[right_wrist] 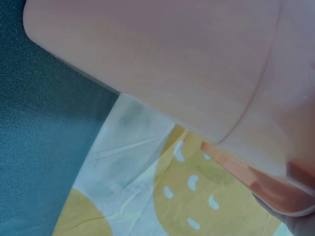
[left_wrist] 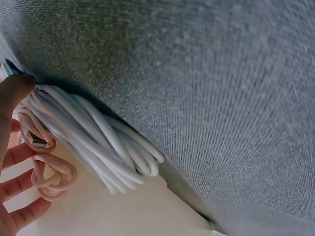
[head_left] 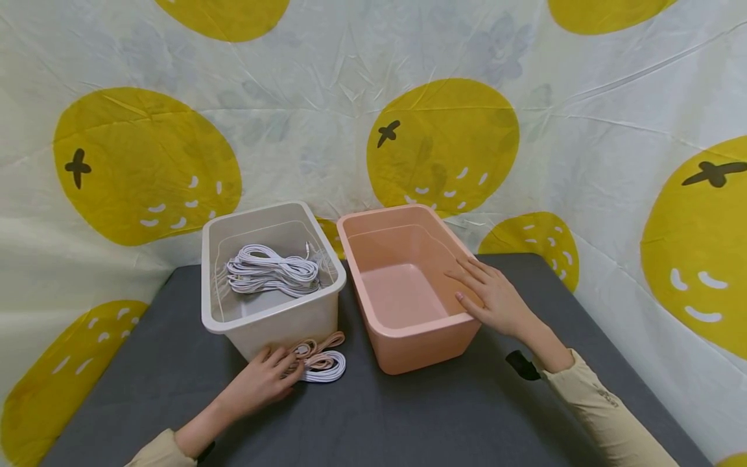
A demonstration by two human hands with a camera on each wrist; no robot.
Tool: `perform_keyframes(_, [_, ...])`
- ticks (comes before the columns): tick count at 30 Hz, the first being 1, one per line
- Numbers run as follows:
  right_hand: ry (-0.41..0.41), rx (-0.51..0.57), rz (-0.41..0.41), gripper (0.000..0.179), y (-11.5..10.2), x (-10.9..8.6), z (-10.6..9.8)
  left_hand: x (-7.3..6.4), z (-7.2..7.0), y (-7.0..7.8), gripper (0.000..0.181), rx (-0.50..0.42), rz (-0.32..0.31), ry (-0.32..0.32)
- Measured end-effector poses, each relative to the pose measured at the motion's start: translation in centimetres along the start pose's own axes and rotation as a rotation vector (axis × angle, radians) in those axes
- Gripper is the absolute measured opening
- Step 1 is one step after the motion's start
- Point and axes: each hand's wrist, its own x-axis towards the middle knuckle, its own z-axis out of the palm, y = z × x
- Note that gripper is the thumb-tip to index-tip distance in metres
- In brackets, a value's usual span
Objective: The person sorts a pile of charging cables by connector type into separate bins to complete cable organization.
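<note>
In the head view, my left hand (head_left: 265,383) is at a white coiled cable (head_left: 331,368) and a pink coiled cable (head_left: 320,353) in front of the off-white bin. The left wrist view shows its thumb on the white bundle (left_wrist: 98,137) and its fingers against the pink coil (left_wrist: 54,174), which has a metal plug. My right hand (head_left: 496,298) rests over the right rim of a pink bin (head_left: 428,327), fingers straight and reaching inside. Several white coiled cables (head_left: 271,269) lie in the off-white bin (head_left: 280,318).
Both bins stand side by side on a dark grey cloth-covered table (head_left: 420,415). Behind them hangs a pale curtain (head_left: 327,149) printed with yellow fruit. A black strap (head_left: 522,365) shows by the right wrist.
</note>
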Motion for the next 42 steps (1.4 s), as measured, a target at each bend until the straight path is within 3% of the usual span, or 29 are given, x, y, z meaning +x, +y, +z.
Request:
perform_keyframes(2, [0.004,-0.003,-0.004,0.043,0.0,0.0,0.0,0.1,0.1,0.1,0.027,0.009,-0.006,-0.004])
perform_keyframes(6, [0.011,-0.003,-0.008,0.042,0.0,0.0,0.0,0.1,0.4,0.2,0.043,0.019,-0.018,0.002])
perform_keyframes(13, [0.011,-0.002,-0.006,0.043,0.0,-0.1,0.0,0.4,0.6,0.4,0.027,0.01,-0.03,0.016])
perform_keyframes(18, [0.009,0.0,0.002,0.042,0.0,-0.2,0.0,1.0,0.7,0.5,0.025,0.022,-0.001,0.04])
perform_keyframes(27, [0.01,-0.002,0.005,0.042,0.1,-0.2,0.0,1.7,0.8,0.9,0.024,0.053,0.044,0.01])
perform_keyframes(35, [0.011,-0.009,-0.005,0.042,0.2,-0.1,0.1,3.8,1.6,1.5,0.025,0.057,0.085,0.032])
perform_keyframes(42, [0.021,0.003,-0.01,0.042,0.1,-0.1,0.2,5.2,1.9,2.3,0.025,0.117,0.137,0.038])
